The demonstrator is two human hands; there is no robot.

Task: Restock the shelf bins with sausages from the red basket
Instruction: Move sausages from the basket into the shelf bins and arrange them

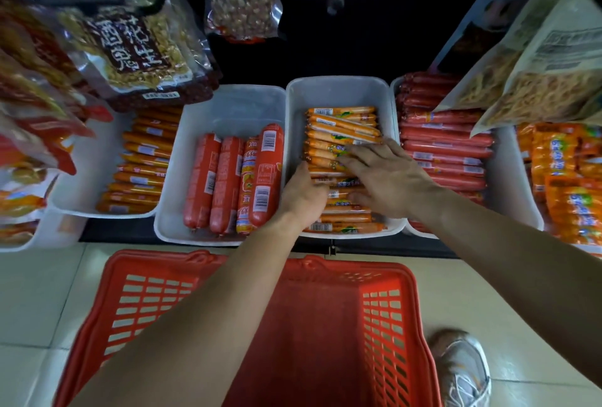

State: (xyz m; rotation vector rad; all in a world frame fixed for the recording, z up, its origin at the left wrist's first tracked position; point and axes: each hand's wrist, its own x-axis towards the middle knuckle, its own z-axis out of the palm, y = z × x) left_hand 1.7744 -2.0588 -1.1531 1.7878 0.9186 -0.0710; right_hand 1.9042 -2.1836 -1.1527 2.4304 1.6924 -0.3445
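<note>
Above the bins, you can read white Chinese characters on a hanging dark peanut bag [140,51], something like 酒鬼花生, and blue characters on the label of a clear peanut pack [239,2] beside it. The print on the sausage wrappers is too small to read; only barcodes stand out.

Your hands are both in the white bin [338,90] holding thin orange sausages [342,132], which lie stacked crosswise and fill most of it. Your left hand [304,193] is curled at the stack's left edge, fingers tucked under or around the sausages; you cannot tell exactly how many it grips. Your right hand [387,178] lies flat with fingers spread, pressing down on top of the stack.

The next bin to the left [228,103] holds four thick red sausages [228,178] lying lengthwise, its back half bare. Further left another bin [75,198] has slim orange sausages [143,162] in a pile. To the right a bin [518,191] is packed with long red sausages [446,145].

The red basket [156,295] sits on the tiled floor just below the shelf, under your forearms; the visible part of its bottom shows no sausages. Your shoe [462,370] is beside its right corner.
</note>
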